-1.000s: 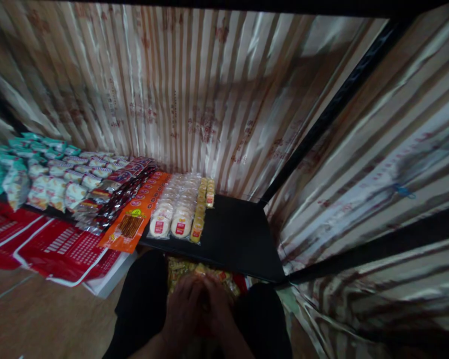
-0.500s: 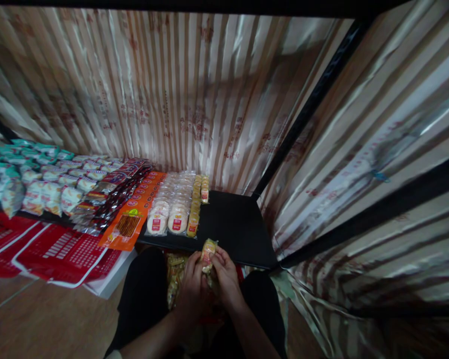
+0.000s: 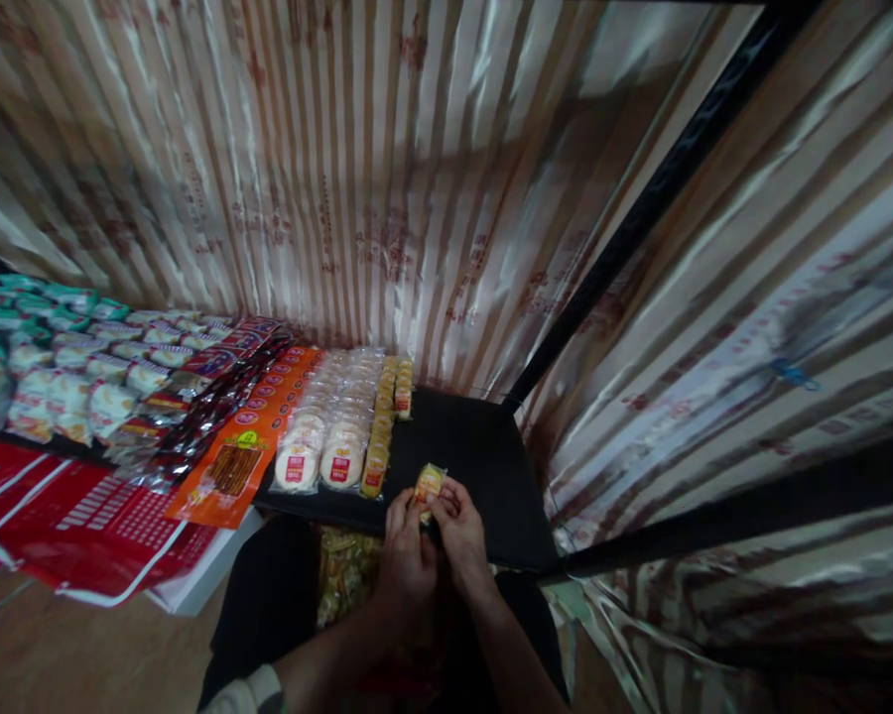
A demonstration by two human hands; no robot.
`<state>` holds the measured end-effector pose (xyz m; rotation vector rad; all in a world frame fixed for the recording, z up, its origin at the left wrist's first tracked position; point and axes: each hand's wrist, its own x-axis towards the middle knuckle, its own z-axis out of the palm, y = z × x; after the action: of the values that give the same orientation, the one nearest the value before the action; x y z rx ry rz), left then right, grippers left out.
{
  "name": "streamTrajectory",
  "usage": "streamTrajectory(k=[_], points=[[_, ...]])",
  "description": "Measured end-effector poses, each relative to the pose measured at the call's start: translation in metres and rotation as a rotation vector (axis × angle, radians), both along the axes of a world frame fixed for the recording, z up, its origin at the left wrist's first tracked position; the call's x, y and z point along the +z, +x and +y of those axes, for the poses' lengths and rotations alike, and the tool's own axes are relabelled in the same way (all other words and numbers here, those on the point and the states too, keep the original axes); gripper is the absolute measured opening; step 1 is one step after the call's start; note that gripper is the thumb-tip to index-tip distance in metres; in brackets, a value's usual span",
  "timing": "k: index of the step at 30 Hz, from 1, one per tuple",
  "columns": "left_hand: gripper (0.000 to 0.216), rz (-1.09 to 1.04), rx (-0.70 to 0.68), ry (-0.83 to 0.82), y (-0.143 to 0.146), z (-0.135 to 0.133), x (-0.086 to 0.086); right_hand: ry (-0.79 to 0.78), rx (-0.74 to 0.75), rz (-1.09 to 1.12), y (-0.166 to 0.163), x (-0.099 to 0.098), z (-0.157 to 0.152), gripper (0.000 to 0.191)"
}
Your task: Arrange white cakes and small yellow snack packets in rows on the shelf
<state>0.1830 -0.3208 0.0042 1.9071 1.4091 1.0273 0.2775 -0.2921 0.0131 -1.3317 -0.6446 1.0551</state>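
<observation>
Both of my hands hold one small yellow snack packet (image 3: 427,486) over the front edge of a black shelf (image 3: 467,466). My left hand (image 3: 406,557) grips the packet's left side with closed fingers. My right hand (image 3: 455,531) pinches its right side. Just left of the packet runs a row of similar yellow packets (image 3: 384,426), lined up towards the back. A bag of yellow packets (image 3: 342,575) lies in my lap below my hands.
Further left on the shelf lie round white cakes (image 3: 325,436), orange packets (image 3: 247,446), dark packets (image 3: 193,392) and white and teal bags (image 3: 60,377). Red printed bags (image 3: 81,516) hang over the front. Striped shiny curtains (image 3: 342,178) close the back and right. A black frame post (image 3: 640,218) stands right.
My hands rose out of the bag in my lap with one yellow packet and carried it forward over the shelf's front edge.
</observation>
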Motion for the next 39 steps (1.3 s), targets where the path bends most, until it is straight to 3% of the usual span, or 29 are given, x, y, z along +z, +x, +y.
streamTrajectory(k=[5, 11, 20, 29, 39], points=[[0.055, -0.057, 0.088, -0.148, 0.016, 0.026, 0.007, 0.052, 0.010, -0.100, 0.007, -0.010, 0.041, 0.038], [0.053, -0.312, 0.156, -0.343, 0.031, 0.060, 0.012, 0.098, 0.055, -0.216, 0.014, -0.028, 0.090, 0.039], [0.056, -0.524, 0.251, -0.469, 0.044, 0.112, 0.015, 0.162, 0.110, -0.461, 0.013, -0.044, 0.143, 0.034], [0.051, -0.613, 0.285, -0.420, 0.047, 0.134, 0.009, 0.192, 0.128, -0.589, 0.012, -0.045, 0.170, 0.036], [0.051, -0.600, 0.309, -0.428, 0.047, 0.138, 0.008, 0.194, 0.177, -0.556, 0.007, -0.042, 0.173, 0.036]])
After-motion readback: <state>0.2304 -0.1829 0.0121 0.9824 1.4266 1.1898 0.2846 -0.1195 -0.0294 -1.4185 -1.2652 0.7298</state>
